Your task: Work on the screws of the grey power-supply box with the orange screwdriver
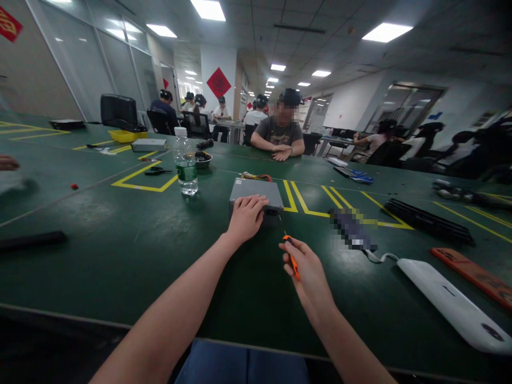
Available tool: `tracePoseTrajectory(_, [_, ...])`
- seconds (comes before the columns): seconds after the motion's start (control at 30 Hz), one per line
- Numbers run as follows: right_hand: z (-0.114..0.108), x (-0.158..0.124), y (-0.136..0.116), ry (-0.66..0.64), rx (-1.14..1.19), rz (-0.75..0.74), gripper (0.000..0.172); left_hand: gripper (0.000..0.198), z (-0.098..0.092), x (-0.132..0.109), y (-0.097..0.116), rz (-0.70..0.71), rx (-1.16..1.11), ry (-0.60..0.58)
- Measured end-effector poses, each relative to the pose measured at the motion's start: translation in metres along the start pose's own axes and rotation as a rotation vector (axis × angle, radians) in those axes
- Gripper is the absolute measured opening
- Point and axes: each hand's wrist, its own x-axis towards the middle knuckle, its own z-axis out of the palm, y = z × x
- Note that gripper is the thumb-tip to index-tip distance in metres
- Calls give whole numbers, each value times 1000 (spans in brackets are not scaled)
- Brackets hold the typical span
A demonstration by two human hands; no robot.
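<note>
A grey metal computer power supply point(262, 190) sits on the green table, with a bundle of coloured wires point(258, 177) at its far side. My left hand point(247, 214) grips its near edge, fingers lying over the top and thumb against the front. In my right hand point(306, 269), closed around the orange and black handle, is a screwdriver point(293, 258). Its thin shaft points up and away, with the tip at the near right corner of the power supply. Whether the tip sits in a screw is too small to tell.
Left of the power supply stands a water bottle point(186, 165), before a metal bowl point(203, 160). To the right lie a phone point(352, 229) cabled to a white power bank point(448, 298), an orange phone case point(474, 274) and a black slotted part point(428, 220). A person point(280, 130) sits opposite.
</note>
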Motion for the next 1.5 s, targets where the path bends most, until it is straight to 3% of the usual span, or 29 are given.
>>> tracePoseTrajectory(0.07, [-3, -2, -1, 17, -131, -88, 42, 31, 0, 0, 0, -5, 0, -7])
tracePoseTrajectory(0.17, [-6, -10, -4, 28, -502, -424, 51, 31, 0, 0, 0, -7, 6, -12])
tracePoseTrajectory(0.3, [-13, -15, -6, -71, -963, -881, 40, 32, 1, 0, 0, -11, 17, -17])
tracePoseTrajectory(0.43, [-30, 0, -3, -146, -1373, -1252, 33, 32, 0, 0, 1, -16, 9, -16])
tracePoseTrajectory(0.6, [-44, 21, -17, -106, -1471, -1590, 21, 32, -1, 0, 2, -17, -4, -10])
tracePoseTrajectory(0.67, [-41, 24, -26, -173, -1465, -1694, 22, 32, -1, 0, 2, -10, -1, -14])
tracePoseTrajectory(0.77, [-32, 24, -36, -287, -1388, -1757, 6, 32, -1, 1, 1, -10, 10, -23])
tracePoseTrajectory(0.93, [-29, 25, -29, -341, -1242, -1697, 21, 31, -3, 1, 3, -19, 17, -38])
tracePoseTrajectory(1.1, [-41, 31, -21, -524, -1218, -1667, 33, 31, -4, 1, 3, -18, 13, -53])
tracePoseTrajectory(1.33, [-47, 42, -29, -278, -1039, -1647, 19, 34, -6, 0, 3, -8, 39, -89])
tracePoseTrajectory(1.5, [-46, 38, -25, -371, -1012, -1669, 25, 37, -7, -1, 2, 8, 75, -75])
